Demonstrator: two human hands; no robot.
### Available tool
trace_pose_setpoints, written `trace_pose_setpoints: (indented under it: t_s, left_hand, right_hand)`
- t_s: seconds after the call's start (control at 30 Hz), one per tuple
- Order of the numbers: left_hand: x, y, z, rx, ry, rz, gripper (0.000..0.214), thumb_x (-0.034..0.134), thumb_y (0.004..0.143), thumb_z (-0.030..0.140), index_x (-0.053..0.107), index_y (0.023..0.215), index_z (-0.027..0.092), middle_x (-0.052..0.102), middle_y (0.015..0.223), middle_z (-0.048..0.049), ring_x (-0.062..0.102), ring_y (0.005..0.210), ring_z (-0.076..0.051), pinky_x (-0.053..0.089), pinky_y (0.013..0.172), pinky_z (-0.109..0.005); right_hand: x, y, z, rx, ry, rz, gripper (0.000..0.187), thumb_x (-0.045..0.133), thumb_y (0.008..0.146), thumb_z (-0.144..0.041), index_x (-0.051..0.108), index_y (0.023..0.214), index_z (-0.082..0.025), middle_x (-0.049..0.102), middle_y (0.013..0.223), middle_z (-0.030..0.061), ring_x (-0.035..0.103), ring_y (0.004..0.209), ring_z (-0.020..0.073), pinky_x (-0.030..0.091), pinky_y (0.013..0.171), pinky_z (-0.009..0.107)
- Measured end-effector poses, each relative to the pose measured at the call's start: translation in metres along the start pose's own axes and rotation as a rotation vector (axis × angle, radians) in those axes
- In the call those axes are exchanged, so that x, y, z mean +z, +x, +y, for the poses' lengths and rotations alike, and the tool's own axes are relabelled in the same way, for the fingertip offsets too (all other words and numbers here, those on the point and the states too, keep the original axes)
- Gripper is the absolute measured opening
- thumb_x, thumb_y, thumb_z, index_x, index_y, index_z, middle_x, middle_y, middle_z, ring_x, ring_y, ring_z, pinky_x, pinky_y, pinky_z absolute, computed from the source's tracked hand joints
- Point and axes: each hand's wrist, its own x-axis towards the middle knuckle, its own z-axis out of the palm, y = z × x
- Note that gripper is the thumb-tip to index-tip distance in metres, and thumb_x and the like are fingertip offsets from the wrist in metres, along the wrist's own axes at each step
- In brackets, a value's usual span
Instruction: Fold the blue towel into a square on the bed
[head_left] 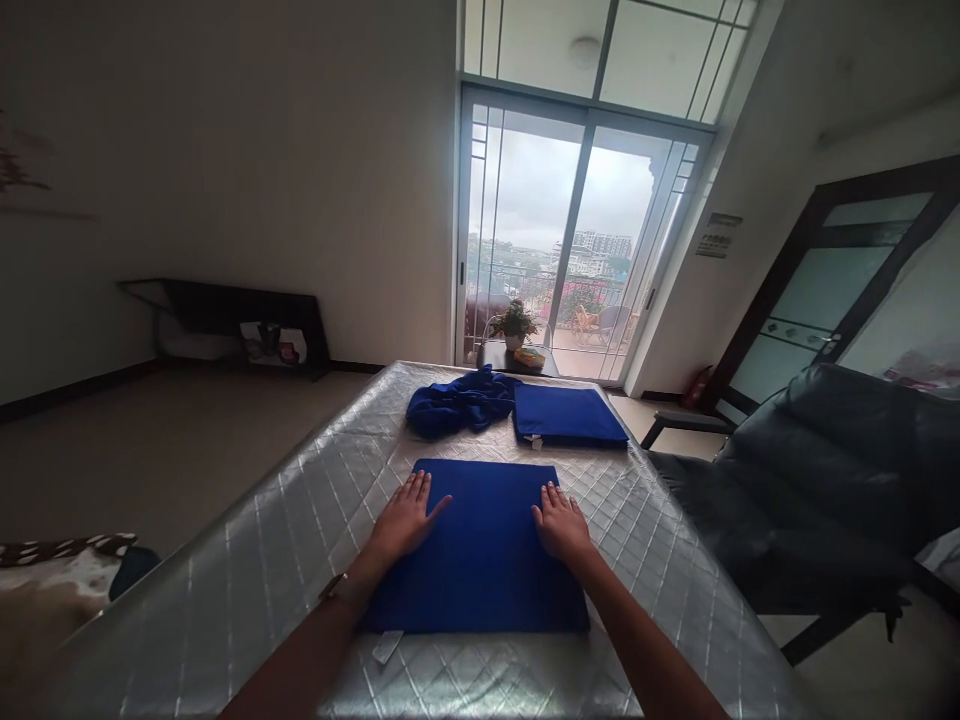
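A flat, rectangular piece of folded blue cloth [484, 560] lies before me on the table, a white tag [387, 647] showing at its near left corner. My left hand [405, 515] rests flat on its left edge, thumb spread away from the fingers. On the opposite edge lies my right hand [560, 520], palm down with the fingers stretched out. Farther back sits a second folded blue cloth [570, 415], also tagged. Left of that one is a crumpled heap of blue cloth [461, 402].
A silver quilted cover [300, 520] spans the table. Close on the right stands a dark armchair [795, 500]. Beyond the far end, a potted plant [515, 322] is in front of a sliding glass door [525, 190]. A black bench-like piece [232, 320] stands by the left wall.
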Motion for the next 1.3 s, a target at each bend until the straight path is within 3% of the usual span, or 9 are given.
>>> trace_pose_setpoints:
  t_s: [0.17,0.33,0.5,0.9,1.03,1.17,1.3]
  left_hand:
    - [0.002,0.001,-0.001,0.008,0.015,0.025,0.083,0.014,0.096,0.062,0.026,0.150,0.001,0.022,0.159,-0.0178,0.020,0.147,-0.026,0.020,0.120,-0.044]
    - [0.004,0.002,-0.003,0.007,-0.011,0.015,0.082,0.016,0.096,0.062,0.024,0.151,0.001,0.020,0.159,-0.0167,0.019,0.148,-0.026,0.019,0.120,-0.043]
    - [0.008,0.003,-0.005,0.010,-0.005,0.035,0.082,0.017,0.095,0.064,0.027,0.150,0.003,0.021,0.159,-0.0162,0.019,0.148,-0.026,0.020,0.120,-0.044]
    - [-0.003,0.003,0.002,-0.042,0.096,-0.004,0.084,0.019,0.095,0.065,0.027,0.150,0.002,0.021,0.158,-0.0175,0.020,0.147,-0.027,0.019,0.120,-0.043]
    - [-0.003,0.012,0.041,0.090,0.041,0.044,0.083,0.017,0.094,0.065,0.031,0.150,0.005,0.025,0.158,-0.0159,0.020,0.147,-0.028,0.019,0.120,-0.045]
    - [0.002,0.029,0.116,0.390,-0.127,-0.010,0.079,0.012,0.096,0.061,0.037,0.148,0.008,0.031,0.156,-0.0179,0.025,0.146,-0.028,0.022,0.120,-0.045]
    - [0.014,0.052,0.177,0.585,-0.181,-0.004,0.079,-0.004,0.096,0.053,0.024,0.152,0.004,0.028,0.156,-0.0243,0.021,0.148,-0.027,0.021,0.119,-0.049]
  right_hand:
    - [-0.010,0.029,-0.002,-0.016,0.010,0.099,0.064,0.017,0.099,-0.040,0.022,0.153,-0.006,0.016,0.160,0.0089,0.010,0.148,0.0203,0.007,0.119,0.038]
    - [0.005,0.053,0.004,0.013,0.062,0.112,0.065,0.017,0.099,-0.044,0.021,0.153,-0.007,0.017,0.160,0.0085,0.010,0.148,0.0193,0.008,0.119,0.036]
    - [0.020,0.057,0.010,0.013,0.096,0.155,0.064,0.017,0.099,-0.043,0.022,0.153,-0.008,0.020,0.160,0.0077,0.012,0.148,0.0173,0.007,0.119,0.034]
    - [0.019,0.055,0.008,0.012,0.138,0.191,0.063,0.020,0.099,-0.040,0.026,0.152,-0.008,0.023,0.159,0.0091,0.015,0.147,0.0188,0.008,0.118,0.034]
    - [0.019,0.054,0.006,-0.007,0.144,0.206,0.062,0.021,0.099,-0.040,0.028,0.151,-0.006,0.024,0.159,0.0103,0.015,0.147,0.0197,0.008,0.118,0.036]
    - [0.018,0.054,0.008,0.000,0.138,0.179,0.062,0.020,0.099,-0.038,0.025,0.152,-0.006,0.021,0.159,0.0105,0.013,0.148,0.0190,0.009,0.118,0.036]
    - [0.019,0.053,0.013,-0.057,0.104,0.147,0.061,0.027,0.097,-0.032,0.023,0.153,-0.008,0.015,0.161,0.0094,0.010,0.148,0.0203,0.007,0.118,0.036]
